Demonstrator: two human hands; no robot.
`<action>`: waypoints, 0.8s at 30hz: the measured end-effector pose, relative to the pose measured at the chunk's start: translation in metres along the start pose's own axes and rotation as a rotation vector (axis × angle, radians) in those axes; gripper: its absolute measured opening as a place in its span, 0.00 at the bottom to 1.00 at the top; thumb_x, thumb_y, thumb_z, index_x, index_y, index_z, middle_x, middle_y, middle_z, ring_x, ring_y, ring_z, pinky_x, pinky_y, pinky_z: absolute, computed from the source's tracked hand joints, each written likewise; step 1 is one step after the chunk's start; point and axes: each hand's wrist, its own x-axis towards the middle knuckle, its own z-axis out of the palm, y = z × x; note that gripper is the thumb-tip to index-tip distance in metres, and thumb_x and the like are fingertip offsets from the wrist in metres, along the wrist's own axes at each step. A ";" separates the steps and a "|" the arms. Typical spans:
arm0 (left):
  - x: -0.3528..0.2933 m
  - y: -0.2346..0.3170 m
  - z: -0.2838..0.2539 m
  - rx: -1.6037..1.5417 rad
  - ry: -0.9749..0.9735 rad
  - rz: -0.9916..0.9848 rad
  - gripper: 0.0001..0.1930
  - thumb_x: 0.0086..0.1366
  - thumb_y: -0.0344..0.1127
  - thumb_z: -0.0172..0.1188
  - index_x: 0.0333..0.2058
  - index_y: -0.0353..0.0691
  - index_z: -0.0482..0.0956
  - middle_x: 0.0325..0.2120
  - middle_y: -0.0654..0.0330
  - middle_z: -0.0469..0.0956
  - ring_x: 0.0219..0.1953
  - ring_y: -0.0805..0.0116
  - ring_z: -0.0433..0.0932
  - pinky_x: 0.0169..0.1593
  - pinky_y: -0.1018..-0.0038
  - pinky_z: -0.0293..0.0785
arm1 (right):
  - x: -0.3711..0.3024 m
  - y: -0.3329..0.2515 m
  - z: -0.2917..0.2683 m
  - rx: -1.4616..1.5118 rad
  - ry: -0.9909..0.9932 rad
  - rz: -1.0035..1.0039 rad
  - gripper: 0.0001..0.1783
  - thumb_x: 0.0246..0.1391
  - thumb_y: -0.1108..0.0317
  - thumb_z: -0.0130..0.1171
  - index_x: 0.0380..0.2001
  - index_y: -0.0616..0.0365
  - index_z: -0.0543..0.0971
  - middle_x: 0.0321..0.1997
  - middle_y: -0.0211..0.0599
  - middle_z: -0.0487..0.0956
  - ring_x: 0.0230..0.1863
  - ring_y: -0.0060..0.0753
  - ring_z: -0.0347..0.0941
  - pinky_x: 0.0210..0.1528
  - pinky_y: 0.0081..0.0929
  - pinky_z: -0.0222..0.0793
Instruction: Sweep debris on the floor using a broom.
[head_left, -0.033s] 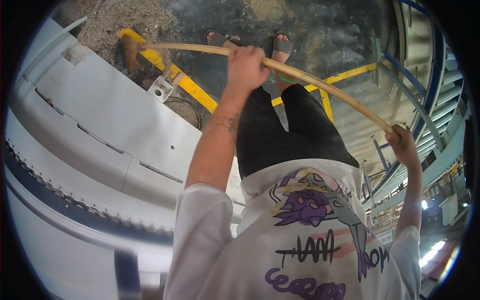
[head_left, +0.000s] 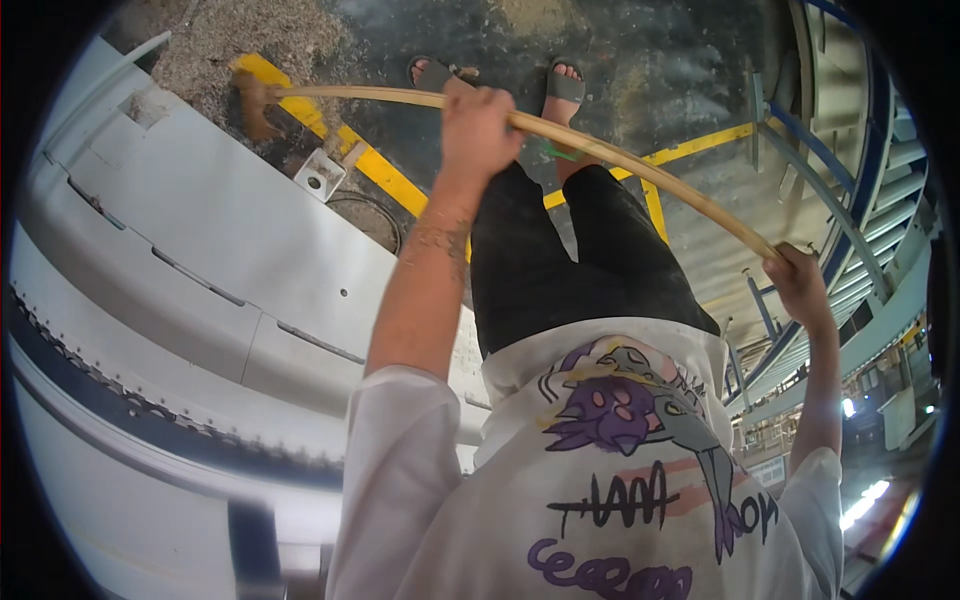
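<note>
A broom with a long pale wooden handle (head_left: 640, 165) stretches across the view, curved by the lens. Its brown head (head_left: 257, 105) touches the floor at the left, beside the white machine and the edge of a sawdust pile (head_left: 245, 40). My left hand (head_left: 480, 135) is wrapped round the middle of the handle, in front of my legs. Farther right, my right hand (head_left: 797, 280) grips the handle's upper end. A small green strip (head_left: 557, 149) shows just under the handle, near my left hand.
A long white machine (head_left: 200, 240) lines the left side, with a metal bracket (head_left: 320, 177) at its foot. Yellow lines (head_left: 385, 180) mark the dark floor. At the right stands a roller conveyor (head_left: 890, 205) with a blue frame. My sandalled feet (head_left: 565, 85) are at the top.
My left hand has moved slightly left and toward me. My right hand and the broom have shifted a little to the left too.
</note>
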 end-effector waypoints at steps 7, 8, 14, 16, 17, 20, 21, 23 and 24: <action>-0.039 -0.098 -0.005 0.420 -0.155 -0.337 0.18 0.62 0.52 0.65 0.37 0.42 0.84 0.40 0.57 0.82 0.51 0.54 0.77 0.56 0.53 0.69 | 0.074 -0.089 0.074 0.041 0.249 -0.410 0.12 0.61 0.64 0.66 0.42 0.61 0.85 0.20 0.40 0.75 0.20 0.25 0.66 0.25 0.29 0.64; -0.038 -0.100 -0.004 0.455 -0.175 -0.357 0.18 0.64 0.52 0.63 0.38 0.42 0.83 0.40 0.58 0.82 0.52 0.54 0.76 0.56 0.53 0.69 | 0.078 -0.088 0.069 0.045 0.245 -0.408 0.12 0.61 0.64 0.66 0.42 0.61 0.85 0.20 0.40 0.75 0.20 0.25 0.66 0.25 0.29 0.64; 0.007 -0.017 0.013 0.391 -0.245 -0.398 0.14 0.68 0.50 0.58 0.40 0.48 0.84 0.45 0.59 0.83 0.51 0.50 0.78 0.56 0.49 0.69 | 0.083 -0.033 -0.035 -0.023 0.373 -0.346 0.14 0.62 0.63 0.66 0.45 0.60 0.86 0.21 0.27 0.74 0.23 0.15 0.61 0.24 0.22 0.57; 0.006 0.003 0.028 0.267 -0.137 -0.368 0.14 0.67 0.49 0.58 0.37 0.47 0.85 0.42 0.59 0.84 0.49 0.50 0.78 0.55 0.51 0.69 | 0.080 -0.027 -0.069 -0.062 0.355 -0.336 0.14 0.62 0.63 0.65 0.46 0.61 0.86 0.22 0.26 0.71 0.23 0.15 0.60 0.25 0.21 0.55; 0.009 0.010 0.033 0.269 -0.131 -0.362 0.14 0.67 0.49 0.58 0.37 0.47 0.85 0.42 0.59 0.84 0.49 0.50 0.78 0.55 0.51 0.69 | 0.078 -0.019 -0.080 -0.107 0.335 -0.312 0.15 0.63 0.63 0.65 0.46 0.62 0.85 0.22 0.24 0.69 0.24 0.14 0.58 0.25 0.20 0.54; 0.019 0.025 0.036 0.210 -0.071 -0.352 0.15 0.67 0.49 0.59 0.31 0.45 0.85 0.36 0.58 0.85 0.44 0.48 0.79 0.53 0.52 0.69 | 0.067 0.011 -0.094 -0.112 0.410 -0.377 0.17 0.64 0.63 0.64 0.48 0.66 0.84 0.23 0.23 0.68 0.25 0.15 0.57 0.26 0.21 0.52; 0.026 0.036 0.034 0.190 0.005 -0.316 0.16 0.66 0.50 0.60 0.28 0.45 0.85 0.32 0.57 0.85 0.41 0.47 0.79 0.51 0.53 0.70 | 0.054 0.019 -0.104 -0.107 0.405 -0.376 0.17 0.64 0.63 0.64 0.48 0.66 0.84 0.23 0.23 0.68 0.25 0.15 0.57 0.26 0.21 0.52; 0.047 0.069 0.032 0.066 0.117 -0.258 0.17 0.66 0.49 0.60 0.26 0.43 0.84 0.26 0.54 0.83 0.35 0.46 0.80 0.48 0.53 0.70 | 0.012 0.032 -0.140 -0.204 0.545 -0.112 0.17 0.65 0.63 0.62 0.50 0.66 0.83 0.27 0.27 0.76 0.28 0.15 0.66 0.30 0.20 0.62; 0.057 0.087 0.031 0.058 0.111 -0.249 0.17 0.66 0.49 0.60 0.26 0.43 0.84 0.26 0.54 0.83 0.35 0.46 0.80 0.48 0.53 0.70 | 0.000 0.042 -0.152 -0.284 0.644 -0.257 0.17 0.67 0.63 0.60 0.50 0.66 0.82 0.31 0.30 0.79 0.32 0.17 0.71 0.34 0.20 0.67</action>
